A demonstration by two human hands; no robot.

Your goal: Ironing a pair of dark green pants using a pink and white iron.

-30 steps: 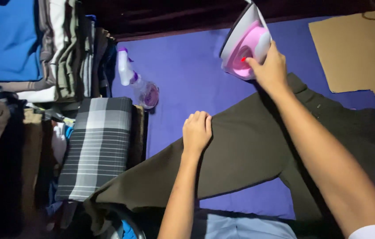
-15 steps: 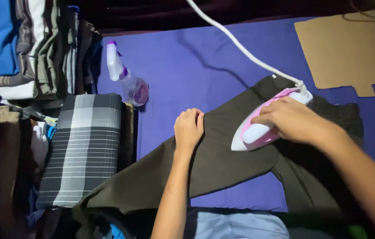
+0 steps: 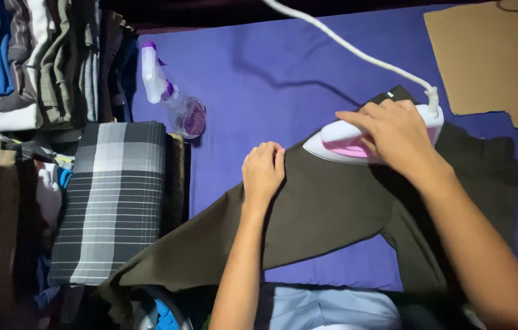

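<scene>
while right hand grips it, iron lies flat, tip pointing left.

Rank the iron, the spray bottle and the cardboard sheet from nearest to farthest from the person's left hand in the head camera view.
From the left hand, pressing the dark trousers:
1. Iron, just to its right, under the right hand.
2. Spray bottle, up and to its left on the purple cover.
3. Cardboard sheet, far upper right corner.

dark olive-brown trousers are spread on a purple sheet. a white and pink iron with a white cord is seen. at nine o'clock, a folded cloth is checked grey, black and white. a clear spray bottle is topped white and purple. brown cardboard is seen at two o'clock.
</scene>
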